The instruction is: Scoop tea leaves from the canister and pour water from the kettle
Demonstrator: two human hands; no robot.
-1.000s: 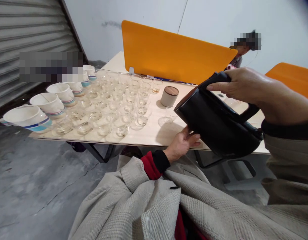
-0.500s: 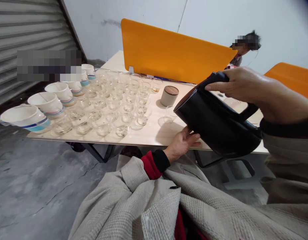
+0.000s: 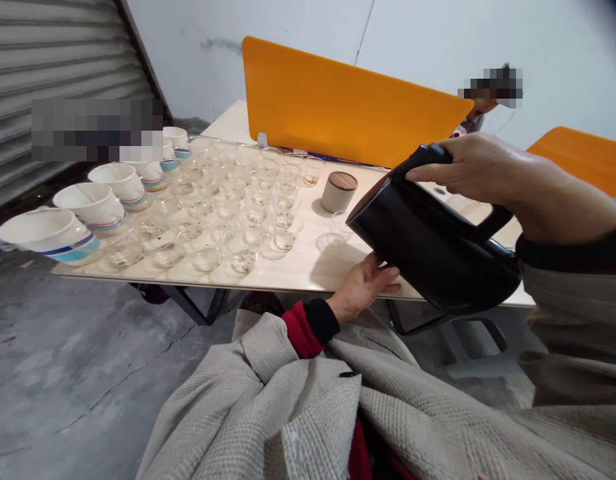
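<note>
My right hand (image 3: 488,170) grips the top of a black electric kettle (image 3: 433,240), which is tilted with its mouth pointing left. Just under the kettle's spout stands a clear cup (image 3: 340,230); whether water runs into it is too faint to tell. My left hand (image 3: 363,288) rests by the table's front edge, below the kettle, with its fingers apart and nothing held. A pale canister (image 3: 339,193) with a brown wooden lid sits behind the cup. Several rows of clear cups (image 3: 207,257) with dark bits at the bottom fill the table's left half.
White paper cups (image 3: 43,233) with blue bands line the left table edge (image 3: 68,270). An orange divider (image 3: 353,100) runs along the back. Another person (image 3: 481,110) is partly visible behind it. A grey stool (image 3: 475,347) stands under the table.
The kettle and my right hand have shifted very slightly left. My left hand, the clear cup and the canister stay where they were.
</note>
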